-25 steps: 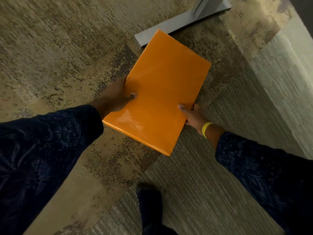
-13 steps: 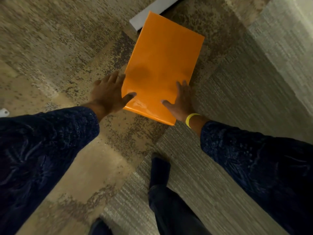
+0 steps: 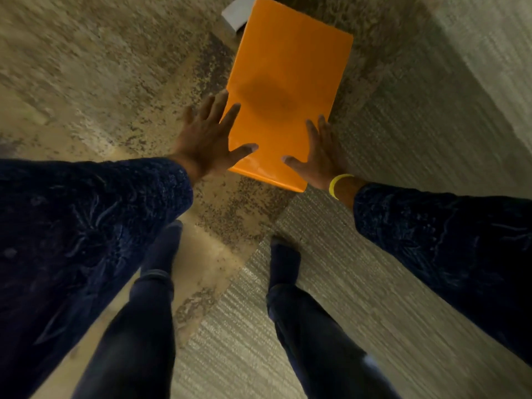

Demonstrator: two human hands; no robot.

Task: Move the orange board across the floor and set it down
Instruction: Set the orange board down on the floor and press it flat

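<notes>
The glossy orange board (image 3: pixel 290 67) lies flat on the patterned carpet, its long side running away from me. My left hand (image 3: pixel 210 139) is spread over its near left corner, fingers apart, the thumb and forefinger over the orange surface. My right hand (image 3: pixel 319 156), with a yellow band at the wrist, is spread at the near right corner, thumb over the board. Neither hand is curled around an edge. I cannot tell whether the palms touch the board or hover just above it.
A grey metal foot of some furniture (image 3: pixel 234 12) lies on the floor right behind the board's far left corner. My two dark shoes (image 3: pixel 285 260) and legs stand just short of the board. Carpet tiles of different patterns (image 3: pixel 403 139) spread all around.
The board went from held up and tilted to flat on the carpet. Both hands have let go of its edges and spread their fingers. My feet have stepped closer.
</notes>
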